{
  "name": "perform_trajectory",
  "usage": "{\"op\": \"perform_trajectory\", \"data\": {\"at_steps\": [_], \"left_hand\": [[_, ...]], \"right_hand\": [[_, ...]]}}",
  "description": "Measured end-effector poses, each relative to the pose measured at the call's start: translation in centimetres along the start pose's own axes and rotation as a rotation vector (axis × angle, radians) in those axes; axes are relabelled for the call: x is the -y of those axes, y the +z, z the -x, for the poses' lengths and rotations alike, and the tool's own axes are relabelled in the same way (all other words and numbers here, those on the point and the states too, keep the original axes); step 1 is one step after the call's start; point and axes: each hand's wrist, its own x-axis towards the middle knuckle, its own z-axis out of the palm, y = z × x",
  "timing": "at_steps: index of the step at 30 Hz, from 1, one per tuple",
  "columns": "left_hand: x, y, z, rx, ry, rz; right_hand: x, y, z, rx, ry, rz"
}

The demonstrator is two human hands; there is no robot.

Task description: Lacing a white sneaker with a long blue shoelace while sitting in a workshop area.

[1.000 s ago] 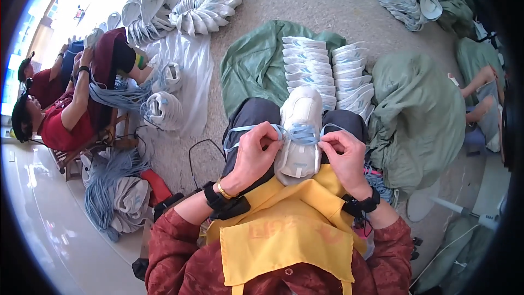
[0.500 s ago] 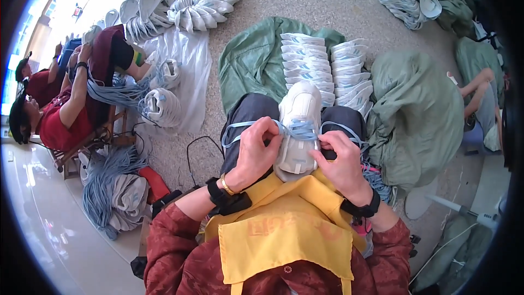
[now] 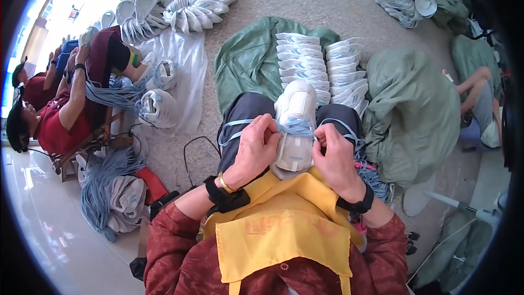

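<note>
A white sneaker upper (image 3: 295, 100) stands between my knees, with a light blue shoelace (image 3: 298, 126) threaded in rows across its front. My left hand (image 3: 255, 145) pinches the lace at the upper's left side, and a loop of it runs out over my left thigh. On the other side my right hand (image 3: 334, 153) has thumb and fingers closed on the lace by the eyelets. Another stretch of lace curves over my right thigh. My fingers partly hide the eyelet edges. A yellow apron (image 3: 284, 240) covers my lap just below the upper.
Two stacks of white uppers (image 3: 303, 57) stand beyond my knees, beside green cloth (image 3: 243, 63). A large green sack (image 3: 412, 114) is at the right. To the left, co-workers in red (image 3: 57, 117) sit near bundled blue laces (image 3: 101, 186). More uppers (image 3: 199, 5) lie farther off.
My right hand has shifted slightly and its fingers have drawn in closer together at the eyelets. The left hand keeps its pinch. The whole view has moved a little to the left.
</note>
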Motion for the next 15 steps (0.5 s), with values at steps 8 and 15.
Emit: {"op": "perform_trajectory", "data": {"at_steps": [8, 15], "left_hand": [[-0.5, 0.5, 0.0, -0.039, 0.054, -0.015], [0.2, 0.2, 0.3, -0.043, 0.166, -0.082]], "right_hand": [[1.1, -0.2, 0.2, 0.159, -0.231, 0.379], [1.5, -0.5, -1.0, 0.12, -0.346, 0.468]]}}
